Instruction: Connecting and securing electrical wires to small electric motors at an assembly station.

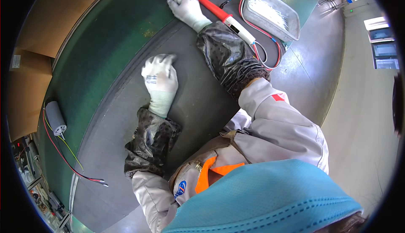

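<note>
My left hand [161, 76], in a white glove, is over the dark mat [198, 72] with its fingers loosely bent and a little apart. Nothing shows in it; its fingertips are slightly blurred. Farther off, my right hand [187, 10], gloved too, reaches to the mat's far edge. Its grey-tipped fingers point left, and no held thing is visible. Beside that wrist lies a red and white handheld probe [230, 21], with leads at its near end. A grey cylindrical motor [55, 118] with red, black and yellow-green wires lies at the left, apart from both hands.
A metal tray [292, 29] of thin white pieces stands at the far right, with red and blue cables [262, 31] beside it. Cardboard boxes [29, 89] line the left side of the green tabletop [105, 43]. Shelving with parts [42, 186] is at lower left.
</note>
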